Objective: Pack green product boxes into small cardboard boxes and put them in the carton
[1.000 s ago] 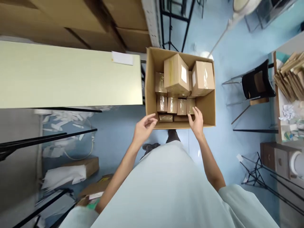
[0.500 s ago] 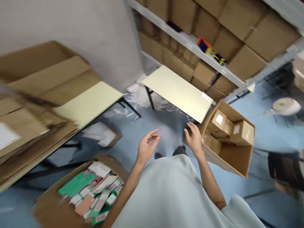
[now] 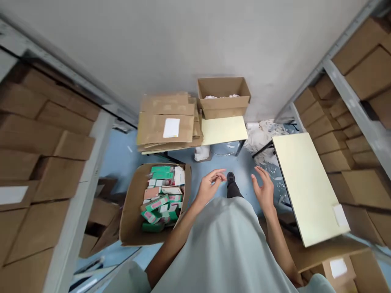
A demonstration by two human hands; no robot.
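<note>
In mid-air before my body, my left hand (image 3: pixel 210 187) is empty, its fingers apart and slightly bent. My right hand (image 3: pixel 264 189) is raised opposite it, also empty, with thumb and fingers spread. Left of my left hand, a large open carton (image 3: pixel 130 217) on the floor holds several small green, white and pink boxes (image 3: pixel 160 203). Nearest my right hand is a narrow pale-yellow table (image 3: pixel 308 183), which the hand does not touch. Between the hands, one dark shoe (image 3: pixel 231 178) shows on the blue floor.
Ahead by the wall, a second pale table (image 3: pixel 224 129) bears flattened cardboard (image 3: pixel 180 110) and an open box (image 3: pixel 226 113). White scraps (image 3: pixel 262 136) lie on the floor. Racks of cartons (image 3: pixel 61 167) stand on both sides. At bottom right is an open carton (image 3: pixel 374 268) with smaller boxes inside.
My view has turned left toward the wall. The narrow table and the carton of brown boxes have shifted right and down in view. Both hands stay raised and empty.
</note>
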